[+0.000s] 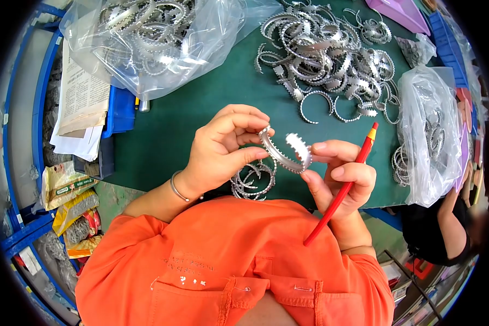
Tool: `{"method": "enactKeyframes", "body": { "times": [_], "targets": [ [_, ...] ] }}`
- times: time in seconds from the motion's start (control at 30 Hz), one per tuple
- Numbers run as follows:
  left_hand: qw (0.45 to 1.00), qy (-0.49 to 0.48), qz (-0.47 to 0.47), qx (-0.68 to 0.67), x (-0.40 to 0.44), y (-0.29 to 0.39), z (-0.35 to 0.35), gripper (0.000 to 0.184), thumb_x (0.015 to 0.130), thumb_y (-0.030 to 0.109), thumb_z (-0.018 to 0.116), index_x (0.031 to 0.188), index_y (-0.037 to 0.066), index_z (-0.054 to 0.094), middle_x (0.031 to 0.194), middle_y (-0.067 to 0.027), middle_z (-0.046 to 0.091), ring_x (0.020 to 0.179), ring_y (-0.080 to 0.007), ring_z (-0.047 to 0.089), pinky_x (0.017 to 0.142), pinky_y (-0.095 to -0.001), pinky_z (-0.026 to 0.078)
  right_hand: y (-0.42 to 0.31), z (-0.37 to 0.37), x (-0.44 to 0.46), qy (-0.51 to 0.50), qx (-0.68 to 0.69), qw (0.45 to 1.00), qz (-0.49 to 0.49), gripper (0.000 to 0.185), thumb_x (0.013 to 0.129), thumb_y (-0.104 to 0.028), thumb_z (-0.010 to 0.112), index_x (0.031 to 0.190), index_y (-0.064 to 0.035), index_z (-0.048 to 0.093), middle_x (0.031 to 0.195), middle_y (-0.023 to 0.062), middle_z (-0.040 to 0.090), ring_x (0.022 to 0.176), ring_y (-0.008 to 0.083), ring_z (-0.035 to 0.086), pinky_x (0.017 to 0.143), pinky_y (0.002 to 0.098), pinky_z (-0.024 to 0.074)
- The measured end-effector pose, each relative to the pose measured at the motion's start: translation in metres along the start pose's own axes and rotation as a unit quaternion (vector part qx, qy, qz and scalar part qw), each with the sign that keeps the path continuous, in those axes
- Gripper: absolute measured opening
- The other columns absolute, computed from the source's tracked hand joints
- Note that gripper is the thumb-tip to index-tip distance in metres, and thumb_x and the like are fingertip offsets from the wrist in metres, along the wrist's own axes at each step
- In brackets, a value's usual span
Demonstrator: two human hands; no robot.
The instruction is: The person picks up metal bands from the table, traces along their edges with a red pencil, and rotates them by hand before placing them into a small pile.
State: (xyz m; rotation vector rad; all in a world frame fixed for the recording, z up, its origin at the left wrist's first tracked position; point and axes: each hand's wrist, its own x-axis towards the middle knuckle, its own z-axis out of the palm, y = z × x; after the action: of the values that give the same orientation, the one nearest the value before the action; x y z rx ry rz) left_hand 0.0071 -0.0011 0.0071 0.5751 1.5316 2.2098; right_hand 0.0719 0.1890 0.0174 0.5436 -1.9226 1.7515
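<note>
In front of my chest, a C-shaped metal band (281,157) with small teeth along its edges is held in the air between both hands. My left hand (218,145) is closed on its left end, thumb below and fingers above. My right hand (343,176) pinches the other end between thumb and forefinger. Tucked in the right fingers is a red pencil (336,205), slanting with its yellow-banded end up. Below the left hand, several similar bands (254,185) lie at the table's near edge, partly hidden by the hand.
A heap of toothed metal bands (331,57) covers the back right of the green table (168,127). Clear plastic bags (206,62) of bands stand back left and at right. Papers (84,92) and a blue bin (119,111) sit left. Another person's arm (452,223) shows at right.
</note>
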Motion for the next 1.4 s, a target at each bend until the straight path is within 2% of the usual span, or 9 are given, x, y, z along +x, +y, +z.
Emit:
{"method": "enactKeyframes", "body": {
  "times": [0.2, 0.3, 0.5, 0.7, 0.77, 0.9, 1.23, 1.33, 1.4],
  "targets": [
    [0.999, 0.01, 0.039, 0.02, 0.001, 0.003, 0.001, 0.03, 0.07, -0.019, 0.056, 0.094, -0.003, 0.054, 0.106, -0.0117, 0.045, 0.093, -0.0187, 0.056, 0.081, -0.0287, 0.05, 0.004, -0.007, 0.001, -0.031, -0.042, 0.998, -0.024, 0.038, 0.068, 0.011, 0.066, 0.092, -0.0049, 0.041, 0.094, 0.0226, 0.056, 0.075, 0.0234, 0.061, 0.06, 0.0276, 0.0516],
    [0.995, 0.009, 0.074, 0.062, 0.001, 0.007, 0.001, 0.027, 0.07, -0.019, 0.056, 0.092, -0.004, 0.054, 0.105, -0.0121, 0.046, 0.091, -0.0184, 0.056, 0.078, -0.0283, 0.052, 0.004, -0.003, 0.001, 0.029, -0.03, 0.999, 0.018, 0.035, 0.069, 0.014, 0.061, 0.092, -0.0026, 0.041, 0.091, 0.0214, 0.057, 0.071, 0.0185, 0.058, 0.06, 0.0264, 0.0499],
    [0.991, 0.003, 0.099, 0.092, 0.002, 0.009, 0.001, 0.025, 0.07, -0.019, 0.056, 0.09, -0.004, 0.055, 0.103, -0.0126, 0.047, 0.088, -0.0182, 0.057, 0.075, -0.0278, 0.054, 0.005, -0.003, -0.002, 0.019, -0.003, 0.999, 0.033, 0.035, 0.07, 0.013, 0.059, 0.094, -0.0025, 0.04, 0.094, 0.0216, 0.056, 0.072, 0.0187, 0.058, 0.061, 0.0268, 0.0502],
    [0.997, 0.013, 0.057, 0.059, 0.001, 0.005, 0.001, 0.023, 0.073, -0.017, 0.055, 0.092, -0.004, 0.053, 0.103, -0.0144, 0.05, 0.089, -0.0188, 0.058, 0.077, -0.0284, 0.053, 0.001, -0.003, 0.002, 0.015, 0.006, 0.999, 0.042, 0.037, 0.068, 0.012, 0.062, 0.095, -0.0025, 0.04, 0.094, 0.0212, 0.056, 0.074, 0.0188, 0.058, 0.064, 0.0273, 0.0501],
    [0.999, 0.007, -0.02, -0.031, -0.002, 0.003, 0.0, 0.025, 0.073, -0.017, 0.057, 0.092, -0.002, 0.048, 0.098, -0.0172, 0.055, 0.091, -0.0226, 0.058, 0.078, -0.0318, 0.052, 0.002, -0.003, 0.002, 0.019, 0.009, 0.999, 0.042, 0.038, 0.068, 0.012, 0.063, 0.095, -0.0025, 0.04, 0.094, 0.0209, 0.056, 0.074, 0.0187, 0.058, 0.064, 0.0274, 0.0499],
    [1.0, -0.001, -0.02, -0.008, -0.002, 0.007, 0.003, 0.02, 0.077, -0.014, 0.054, 0.094, -0.006, 0.047, 0.096, -0.0174, 0.058, 0.088, -0.0188, 0.059, 0.079, -0.0295, 0.051, 0.004, -0.002, 0.001, 0.042, 0.028, 0.996, 0.069, 0.039, 0.068, 0.01, 0.065, 0.095, -0.0025, 0.041, 0.093, 0.0202, 0.056, 0.074, 0.0184, 0.058, 0.066, 0.0276, 0.0494],
    [1.0, 0.01, -0.019, 0.001, -0.003, 0.005, 0.002, 0.024, 0.074, -0.016, 0.057, 0.091, -0.003, 0.047, 0.095, -0.0202, 0.057, 0.089, -0.0228, 0.059, 0.078, -0.0329, 0.052, 0.003, -0.002, 0.0, 0.032, 0.027, 0.998, 0.055, 0.037, 0.069, 0.012, 0.064, 0.093, -0.0026, 0.04, 0.092, 0.02, 0.057, 0.074, 0.0181, 0.058, 0.066, 0.0272, 0.0494],
    [1.0, 0.021, 0.012, 0.015, -0.003, 0.004, 0.001, 0.026, 0.072, -0.016, 0.058, 0.092, -0.002, 0.047, 0.095, -0.0194, 0.057, 0.087, -0.0222, 0.059, 0.076, -0.0322, 0.052, 0.005, 0.0, -0.002, 0.031, 0.025, 0.997, 0.07, 0.037, 0.07, 0.014, 0.062, 0.095, -0.0028, 0.039, 0.093, 0.0201, 0.057, 0.075, 0.0184, 0.059, 0.066, 0.0266, 0.05],
    [0.999, 0.033, 0.036, 0.02, -0.002, 0.005, 0.001, 0.028, 0.071, -0.016, 0.059, 0.093, -0.002, 0.048, 0.094, -0.0187, 0.057, 0.086, -0.0217, 0.059, 0.074, -0.0314, 0.052, 0.005, 0.002, -0.003, 0.074, 0.059, 0.98, 0.173, 0.038, 0.072, 0.014, 0.06, 0.096, -0.0031, 0.037, 0.093, 0.0196, 0.057, 0.077, 0.0183, 0.06, 0.066, 0.0262, 0.0504]
  ]
}}
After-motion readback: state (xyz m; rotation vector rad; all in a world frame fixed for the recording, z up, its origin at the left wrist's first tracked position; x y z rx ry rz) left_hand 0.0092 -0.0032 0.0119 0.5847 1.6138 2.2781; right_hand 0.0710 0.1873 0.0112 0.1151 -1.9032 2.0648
